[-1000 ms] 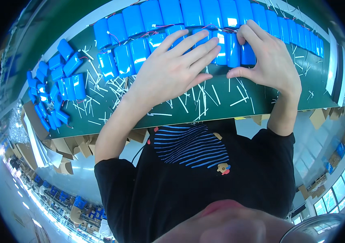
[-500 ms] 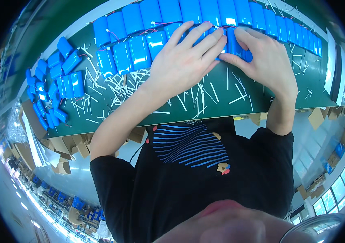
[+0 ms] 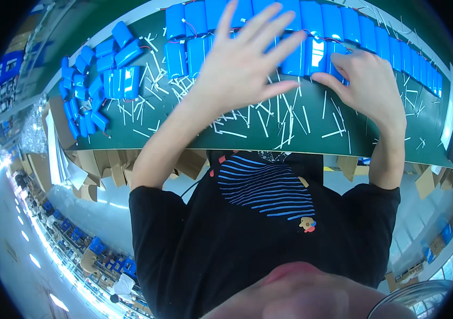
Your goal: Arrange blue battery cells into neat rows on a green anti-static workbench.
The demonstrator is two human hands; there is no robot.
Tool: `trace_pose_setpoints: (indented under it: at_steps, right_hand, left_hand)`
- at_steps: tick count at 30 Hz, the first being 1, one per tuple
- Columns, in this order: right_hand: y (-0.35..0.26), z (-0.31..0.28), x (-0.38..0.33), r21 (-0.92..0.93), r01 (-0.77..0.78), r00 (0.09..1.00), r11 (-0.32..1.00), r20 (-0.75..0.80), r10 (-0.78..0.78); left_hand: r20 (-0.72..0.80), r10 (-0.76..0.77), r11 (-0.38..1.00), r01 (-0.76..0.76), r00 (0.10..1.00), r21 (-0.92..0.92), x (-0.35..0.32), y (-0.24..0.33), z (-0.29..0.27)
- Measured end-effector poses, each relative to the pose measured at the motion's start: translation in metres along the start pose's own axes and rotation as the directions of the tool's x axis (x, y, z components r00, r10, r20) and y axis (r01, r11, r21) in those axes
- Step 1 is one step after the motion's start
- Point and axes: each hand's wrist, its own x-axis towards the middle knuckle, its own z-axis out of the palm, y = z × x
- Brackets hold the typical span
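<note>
Blue-wrapped battery packs (image 3: 311, 18) stand side by side in a long back row, with a shorter row in front of it. My left hand (image 3: 245, 66) is spread wide over the middle of both rows, holding nothing and hiding some packs. At the right end of the front row, my right hand (image 3: 370, 87) is closed around a blue battery pack (image 3: 337, 64), its thumb at the near edge and its curled fingers at the far side. Thin red and dark wires with small white connectors lie between the rows.
Loose blue packs (image 3: 98, 93) lie in a jumbled heap at the left of the green table (image 3: 184, 139). Thin white strips (image 3: 231, 133) are scattered before the rows. Cardboard (image 3: 104, 165) hangs below the table's front edge. White sheets (image 3: 56, 149) are at the left corner.
My left hand has lifted off the packs and its fingers have spread apart. My right hand remains at the front row's right end. The whole view has shifted, so the table appears further right.
</note>
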Motion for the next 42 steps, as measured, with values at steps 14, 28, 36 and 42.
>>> trace_pose_setpoints:
  at_steps: [14,28,36,42]
  right_hand:
    - [0.027,0.049,0.039,-0.058,0.103,0.924,0.993,-0.365,-0.117]
    - [0.018,0.044,0.04,-0.214,0.127,0.924,0.969,-0.33,-0.194]
    - [0.028,0.059,0.036,-0.026,0.12,0.946,0.992,-0.3,-0.122]
    - [0.033,0.059,0.038,-0.025,0.13,0.948,0.991,-0.289,-0.132]
  left_hand:
    - [0.401,-0.075,0.997,0.061,0.913,0.046,-0.013,-0.043,-0.019]
    - [0.078,-0.038,0.996,0.031,0.996,0.085,-0.059,-0.087,-0.021]
    - [-0.215,-0.45,0.807,0.498,0.867,0.318,-0.138,-0.091,-0.11]
    - [-0.213,-0.725,0.548,0.736,0.655,0.397,-0.174,-0.077,-0.095]
